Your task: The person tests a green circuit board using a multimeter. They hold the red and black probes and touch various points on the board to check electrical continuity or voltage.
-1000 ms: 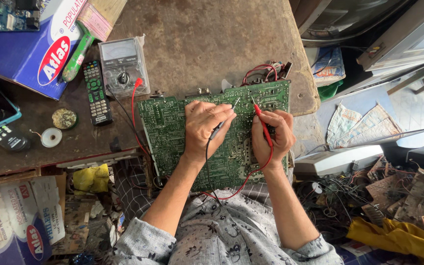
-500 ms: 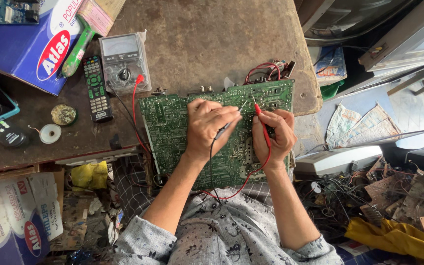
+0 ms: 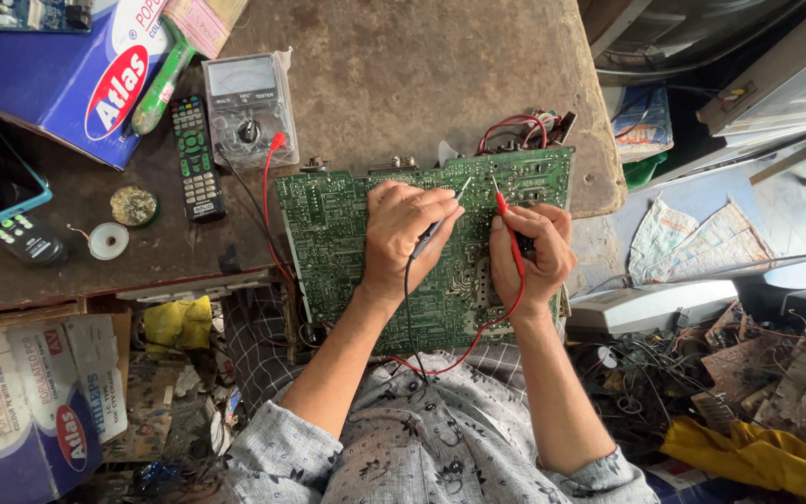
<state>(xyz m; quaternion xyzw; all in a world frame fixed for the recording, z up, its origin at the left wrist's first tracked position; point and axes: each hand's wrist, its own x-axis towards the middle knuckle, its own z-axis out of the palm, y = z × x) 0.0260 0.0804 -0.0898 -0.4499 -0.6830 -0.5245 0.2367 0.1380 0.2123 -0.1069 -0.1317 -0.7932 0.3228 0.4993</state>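
Note:
A large green circuit board [image 3: 328, 233] lies solder side up on my lap and the bench edge. My left hand [image 3: 403, 233] rests on it, gripping a black test probe [image 3: 440, 222] whose tip touches the board near its top middle. My right hand [image 3: 529, 257] holds a red test probe [image 3: 506, 213], its tip on the board just right of the black one. Red and black leads run from the probes back to a grey analog multimeter [image 3: 249, 107] on the bench at upper left.
A dark remote control [image 3: 196, 159] lies left of the meter, with a solder spool [image 3: 107, 241] and a blue box [image 3: 58, 65] farther left. Red wires [image 3: 515, 131] bunch at the board's top edge. Scrap boards, cables and yellow cloth [image 3: 757, 457] fill the lower right floor.
Both hands stay on the board. The probe tips have shifted only slightly, and the camera view has drifted a little.

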